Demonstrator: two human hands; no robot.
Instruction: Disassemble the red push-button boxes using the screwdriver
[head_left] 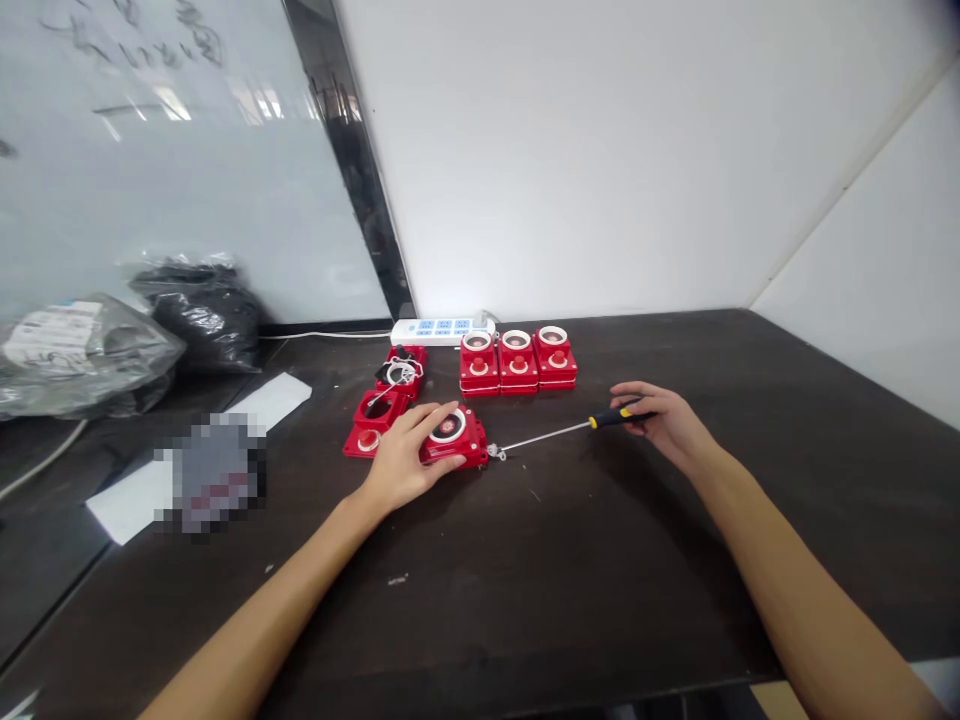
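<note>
My left hand (405, 458) is wrapped over a red alarm box (470, 440) with a round white-ringed speaker, pressing it on the dark table. In my right hand (667, 420) is a screwdriver (606, 418) with a black and yellow handle, my fingers closed round the handle's end. Its long shaft points left, and the tip meets a small whitish fitting (495, 452) at the box's right end. Left of my left hand lies an opened red cover (360, 440) with a round hole. Behind it sits a red base (416, 358) with white and black wires.
Three red alarm units (517, 375) stand in a row at the back, beside a white power strip (405, 332). Plastic-wrapped bundles (199, 315) lie at the left. White paper (281, 400) rests nearer, partly under a blurred-out object (217, 475).
</note>
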